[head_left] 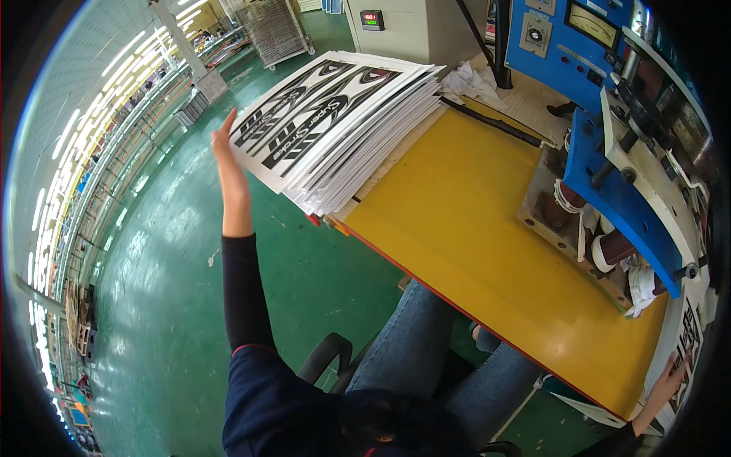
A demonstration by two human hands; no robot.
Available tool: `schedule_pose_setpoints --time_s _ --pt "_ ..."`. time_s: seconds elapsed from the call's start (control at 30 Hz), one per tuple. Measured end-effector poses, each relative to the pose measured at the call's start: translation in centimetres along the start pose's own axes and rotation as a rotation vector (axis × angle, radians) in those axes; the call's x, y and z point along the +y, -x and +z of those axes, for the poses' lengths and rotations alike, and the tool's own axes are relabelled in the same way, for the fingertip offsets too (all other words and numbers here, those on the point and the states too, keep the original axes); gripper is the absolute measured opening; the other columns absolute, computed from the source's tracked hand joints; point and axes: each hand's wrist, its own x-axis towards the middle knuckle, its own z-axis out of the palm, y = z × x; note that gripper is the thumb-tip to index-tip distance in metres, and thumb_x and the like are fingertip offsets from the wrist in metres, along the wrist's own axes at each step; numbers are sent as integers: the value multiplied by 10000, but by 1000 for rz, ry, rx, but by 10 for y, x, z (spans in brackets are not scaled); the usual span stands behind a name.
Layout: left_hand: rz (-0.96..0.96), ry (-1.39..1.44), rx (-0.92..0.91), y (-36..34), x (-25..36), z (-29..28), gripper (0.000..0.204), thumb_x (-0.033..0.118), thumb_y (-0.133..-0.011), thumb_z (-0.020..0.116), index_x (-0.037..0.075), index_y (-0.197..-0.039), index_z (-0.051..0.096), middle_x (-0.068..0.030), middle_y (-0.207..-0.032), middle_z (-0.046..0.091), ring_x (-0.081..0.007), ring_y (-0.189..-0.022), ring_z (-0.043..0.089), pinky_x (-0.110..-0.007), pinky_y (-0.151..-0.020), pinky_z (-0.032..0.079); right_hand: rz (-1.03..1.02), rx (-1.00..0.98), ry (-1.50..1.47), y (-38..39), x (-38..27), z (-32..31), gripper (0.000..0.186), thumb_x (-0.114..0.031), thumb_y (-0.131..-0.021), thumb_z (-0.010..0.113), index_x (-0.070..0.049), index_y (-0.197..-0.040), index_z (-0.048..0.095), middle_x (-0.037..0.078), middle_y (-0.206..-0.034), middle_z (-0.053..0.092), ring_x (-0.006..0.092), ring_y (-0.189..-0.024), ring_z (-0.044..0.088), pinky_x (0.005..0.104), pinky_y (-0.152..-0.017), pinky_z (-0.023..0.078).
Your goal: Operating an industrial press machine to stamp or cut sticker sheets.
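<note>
My left hand (pixel 228 171) is at the left edge of a tall stack of printed sheets (pixel 335 126), fingers stretched out and nothing gripped. The sheets are white with black graphic designs, and their edges are uneven on the side facing the table. At the far right, my right hand (pixel 667 386) lies with fingers extended on another printed sheet (pixel 687 335), also white with black lettering. That sheet is partly cut off by the dark rim of the picture. Whether more sheets lie under it, I cannot tell.
Between the two sets of sheets is a yellow tabletop (pixel 457 206) with a red edge. A press with a blue plate (pixel 609 194) and metal base (pixel 560 228) stands over its right side. Behind are a blue control panel (pixel 560 46), white cloth (pixel 472 82) and a beige cabinet (pixel 415 34).
</note>
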Motion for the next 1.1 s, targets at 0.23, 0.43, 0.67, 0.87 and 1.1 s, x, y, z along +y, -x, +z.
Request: schedule_pose_setpoints --time_s 0.23,0.43,0.67,0.87,1.1 --pt "108 -53 206 -13 -30 -9 495 329 -1083 373 19 -1384 615 -173 -1442 580 -292 -1389 480 -408 -1175 314 -448 -261 205 43 -29 -6 460 -94 -1021 444 1 -1465 513 261 -1473 524 398 -1380 494 447 -1119 423" --pt "475 -321 301 128 95 87 406 275 -1047 431 1 -1282 615 -213 -1488 529 -353 -1420 451 -505 -1193 296 -393 -618 -173 112 -244 -96 575 -226 -936 613 33 -1438 501 286 -1408 567 471 -1277 551 487 -1082 447" --pt "318 82 -717 199 121 170 371 327 -1032 504 50 -1172 708 -182 -1388 587 -397 -1382 482 -545 -1120 384 -659 -874 -1186 117 -315 -74 666 -169 -884 744 -61 -1496 503 237 -1653 285 416 -1506 343 475 -1192 327" --pt "478 -199 -1060 196 136 189 317 185 -869 704 121 -1179 732 -132 -1345 623 -407 -1333 521 -527 -1097 410 -291 -259 -395 103 -266 -66 310 -129 -872 715 -37 -1166 675 189 -1251 659 354 -1196 627 439 -988 513" --pt "276 -165 -1033 177 127 193 315 60 -865 684 78 -1178 724 -156 -1282 631 -381 -1210 577 -459 -1003 477 -289 -466 -616 120 -235 -70 276 -26 -823 735 -54 -1095 695 153 -1222 676 357 -1159 633 420 -996 503"
